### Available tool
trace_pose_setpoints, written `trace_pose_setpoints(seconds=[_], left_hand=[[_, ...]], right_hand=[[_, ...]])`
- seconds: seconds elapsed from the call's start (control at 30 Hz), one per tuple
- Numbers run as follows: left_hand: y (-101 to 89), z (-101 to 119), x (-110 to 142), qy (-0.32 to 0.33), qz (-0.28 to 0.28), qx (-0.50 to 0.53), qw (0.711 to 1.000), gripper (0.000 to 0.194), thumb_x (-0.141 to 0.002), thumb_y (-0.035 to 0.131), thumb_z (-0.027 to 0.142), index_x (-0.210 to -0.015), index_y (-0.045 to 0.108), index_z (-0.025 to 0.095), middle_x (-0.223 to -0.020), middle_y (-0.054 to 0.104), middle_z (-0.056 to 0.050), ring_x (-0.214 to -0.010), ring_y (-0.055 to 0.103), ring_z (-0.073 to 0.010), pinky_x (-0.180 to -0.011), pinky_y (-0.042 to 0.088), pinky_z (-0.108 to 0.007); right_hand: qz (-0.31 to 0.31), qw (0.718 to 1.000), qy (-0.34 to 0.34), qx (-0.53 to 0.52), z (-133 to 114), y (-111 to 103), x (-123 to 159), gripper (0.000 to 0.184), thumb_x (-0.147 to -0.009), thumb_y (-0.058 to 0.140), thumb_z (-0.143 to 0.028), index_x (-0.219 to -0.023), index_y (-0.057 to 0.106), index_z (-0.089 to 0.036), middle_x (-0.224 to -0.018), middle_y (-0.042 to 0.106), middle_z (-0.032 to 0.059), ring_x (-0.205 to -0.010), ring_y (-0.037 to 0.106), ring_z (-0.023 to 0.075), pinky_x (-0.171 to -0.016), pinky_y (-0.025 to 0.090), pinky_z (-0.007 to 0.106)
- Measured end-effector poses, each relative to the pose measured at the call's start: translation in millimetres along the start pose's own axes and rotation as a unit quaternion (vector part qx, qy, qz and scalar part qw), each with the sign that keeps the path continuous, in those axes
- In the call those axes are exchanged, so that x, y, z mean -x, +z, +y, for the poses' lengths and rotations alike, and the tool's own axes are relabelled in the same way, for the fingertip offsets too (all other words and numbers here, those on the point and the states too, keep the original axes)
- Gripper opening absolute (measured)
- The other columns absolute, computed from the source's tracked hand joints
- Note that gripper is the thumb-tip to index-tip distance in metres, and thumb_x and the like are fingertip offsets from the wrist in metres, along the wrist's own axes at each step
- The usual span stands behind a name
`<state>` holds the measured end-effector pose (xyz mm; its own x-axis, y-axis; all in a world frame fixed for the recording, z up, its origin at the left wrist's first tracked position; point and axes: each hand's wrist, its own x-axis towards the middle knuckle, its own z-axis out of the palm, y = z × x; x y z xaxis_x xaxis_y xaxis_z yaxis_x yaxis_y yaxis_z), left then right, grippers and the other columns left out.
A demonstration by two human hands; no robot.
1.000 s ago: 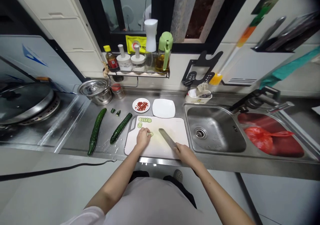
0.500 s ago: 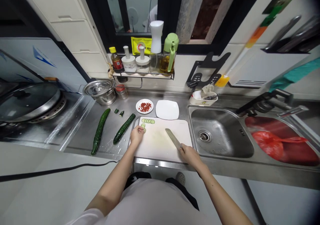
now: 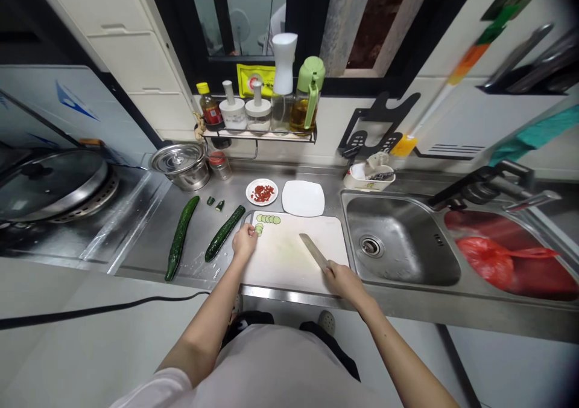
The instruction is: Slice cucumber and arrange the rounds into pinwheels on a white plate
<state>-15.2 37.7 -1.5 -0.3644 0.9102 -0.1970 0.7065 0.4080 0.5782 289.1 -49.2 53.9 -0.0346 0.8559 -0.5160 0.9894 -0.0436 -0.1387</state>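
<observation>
My right hand (image 3: 342, 280) is wrapped round the handle of a kitchen knife (image 3: 313, 250), its blade pointing up and left over the white cutting board (image 3: 289, 269). At the board's left edge my left hand (image 3: 244, 241) is closed, thumb and fingertips pinching a few cucumber slices (image 3: 259, 229). Just above them a row of cucumber slices (image 3: 268, 219) lies overlapping along the board's top edge. Left of the board rest a cucumber (image 3: 225, 234) with its end cut and a longer cucumber (image 3: 181, 239). Two small cucumber ends (image 3: 219, 206) lie above these.
Behind the board stand a plate of chopped red pieces (image 3: 262, 192) and a white plate (image 3: 303, 198). A steel pot (image 3: 185, 168) and a lidded pan (image 3: 54, 181) are at left. To the right is the sink (image 3: 402, 239), with a red bag (image 3: 488, 260) in the second basin.
My left hand has shifted slightly up and left, and the slices at its fingertips now sit closer together below the row. My right hand and the knife have stayed put.
</observation>
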Motion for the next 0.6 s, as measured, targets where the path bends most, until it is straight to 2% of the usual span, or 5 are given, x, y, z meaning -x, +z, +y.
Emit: trace_pose_setpoints(seconds=[0.2, 0.33, 0.43, 0.6], left_hand=[[-0.1, -1, 3, 0.028, -0.007, -0.041, 0.999, 0.012, -0.083, 0.059, 0.027, -0.090, 0.068, 0.024, -0.097, 0.068, -0.002, -0.089, 0.061, -0.0171, -0.074, 0.041, -0.025], [-1.7, 2, 4, 0.031, 0.005, -0.032, 0.999, 0.016, -0.083, 0.059, 0.029, -0.094, 0.069, 0.023, -0.096, 0.067, -0.004, -0.090, 0.060, -0.0180, -0.077, 0.042, -0.025], [-1.3, 12, 2, 0.063, 0.013, -0.017, 0.998, 0.018, -0.083, 0.058, 0.028, -0.096, 0.070, 0.022, -0.095, 0.066, -0.006, -0.092, 0.060, -0.0198, -0.082, 0.042, -0.028], [7.1, 40, -8, 0.138, -0.007, -0.042, 0.990, 0.023, -0.084, 0.057, 0.027, -0.103, 0.070, 0.023, -0.100, 0.064, -0.008, -0.100, 0.056, -0.0241, -0.088, 0.041, -0.032]], right_hand=[[-0.007, 1.000, 0.003, 0.000, -3, -4, 0, 0.033, -0.097, 0.033, -0.034, -0.111, 0.060, -0.019, -0.105, 0.070, 0.0127, -0.095, 0.065, 0.0227, -0.071, 0.038, 0.028], [-0.007, 1.000, 0.002, -0.004, -4, -5, 1, 0.034, -0.097, 0.032, -0.033, -0.112, 0.060, -0.019, -0.105, 0.070, 0.0133, -0.095, 0.065, 0.0230, -0.073, 0.039, 0.028], [-0.004, 1.000, -0.002, -0.003, -5, -5, 2, 0.035, -0.097, 0.031, -0.033, -0.111, 0.059, -0.018, -0.104, 0.070, 0.0135, -0.097, 0.065, 0.0239, -0.073, 0.039, 0.029], [-0.006, 1.000, 0.003, -0.003, -7, -5, 4, 0.033, -0.097, 0.032, -0.032, -0.111, 0.059, -0.020, -0.104, 0.070, 0.0125, -0.096, 0.065, 0.0228, -0.074, 0.038, 0.028]])
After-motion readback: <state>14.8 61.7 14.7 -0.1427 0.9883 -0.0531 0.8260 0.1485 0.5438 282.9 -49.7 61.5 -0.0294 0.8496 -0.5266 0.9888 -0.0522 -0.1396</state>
